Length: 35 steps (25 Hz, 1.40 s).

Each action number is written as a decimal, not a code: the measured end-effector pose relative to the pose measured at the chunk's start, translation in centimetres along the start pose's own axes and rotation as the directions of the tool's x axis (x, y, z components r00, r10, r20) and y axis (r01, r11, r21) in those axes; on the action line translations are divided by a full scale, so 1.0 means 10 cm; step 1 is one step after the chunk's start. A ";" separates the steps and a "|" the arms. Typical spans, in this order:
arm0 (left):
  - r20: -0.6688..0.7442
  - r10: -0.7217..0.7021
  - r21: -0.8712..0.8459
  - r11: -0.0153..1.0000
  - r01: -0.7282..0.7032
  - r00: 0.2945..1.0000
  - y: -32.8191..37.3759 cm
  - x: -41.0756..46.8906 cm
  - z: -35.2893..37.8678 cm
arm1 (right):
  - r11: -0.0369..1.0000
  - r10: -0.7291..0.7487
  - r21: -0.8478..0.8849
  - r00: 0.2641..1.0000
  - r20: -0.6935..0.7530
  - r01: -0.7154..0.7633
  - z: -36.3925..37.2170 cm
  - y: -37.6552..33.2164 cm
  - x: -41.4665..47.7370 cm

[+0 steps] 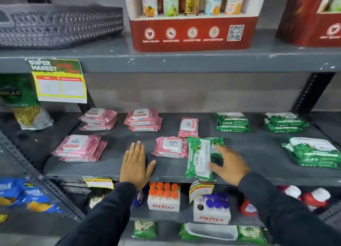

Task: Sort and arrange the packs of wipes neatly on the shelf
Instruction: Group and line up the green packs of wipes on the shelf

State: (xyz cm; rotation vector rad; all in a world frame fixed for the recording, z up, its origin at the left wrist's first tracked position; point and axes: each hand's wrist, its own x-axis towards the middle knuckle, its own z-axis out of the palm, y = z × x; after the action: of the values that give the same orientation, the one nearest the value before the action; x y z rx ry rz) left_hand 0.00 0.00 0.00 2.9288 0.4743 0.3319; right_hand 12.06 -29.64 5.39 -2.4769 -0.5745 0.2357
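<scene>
Pink wipe packs lie in stacks on the left of the grey shelf (110, 164): one stack (80, 148) at front left, two stacks (98, 119) (143, 119) at the back, a single pack (188, 127) further right and one pack (170, 147) mid-shelf. Green stacks (232, 122) (285, 123) (313, 151) sit on the right. My right hand (229, 164) touches a green pack (199, 159) lying face down at the front edge, thumb on it; another green pack (216, 146) lies beneath. My left hand (135, 164) hovers flat and open over bare shelf.
A price tag (59, 81) hangs from the shelf above, beside a green snack bag (22, 101). Above stand a grey basket (59, 24) and a red display box (191, 31). Below are bottle cartons (164, 197) (212, 208) and blue snack bags (24, 196).
</scene>
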 end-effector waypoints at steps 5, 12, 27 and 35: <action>0.095 -0.021 0.052 0.999 0.016 0.995 -0.15 0.09 0.21 | 0.899 0.309 0.368 0.940 -0.143 -0.239 0.47 -0.02 -0.10; 0.128 -0.016 0.110 0.994 0.002 0.992 -0.19 0.11 0.26 | 0.809 0.304 0.531 0.953 -0.011 -0.252 0.48 -0.03 -0.10; 0.092 -0.070 0.106 0.993 0.060 0.993 -0.12 0.08 0.23 | 0.510 0.325 0.735 0.891 0.318 -0.448 0.17 0.09 0.26; 0.090 -0.072 0.130 0.990 0.060 0.993 -0.16 0.09 0.27 | 0.930 0.282 0.282 0.949 -0.141 -0.235 0.69 -0.18 -0.26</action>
State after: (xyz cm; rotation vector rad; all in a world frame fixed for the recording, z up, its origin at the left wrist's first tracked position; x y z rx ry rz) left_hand 0.98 1.48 -2.73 3.0254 0.5981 0.1599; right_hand 7.12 -26.03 0.84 -2.2780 -0.1265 0.1751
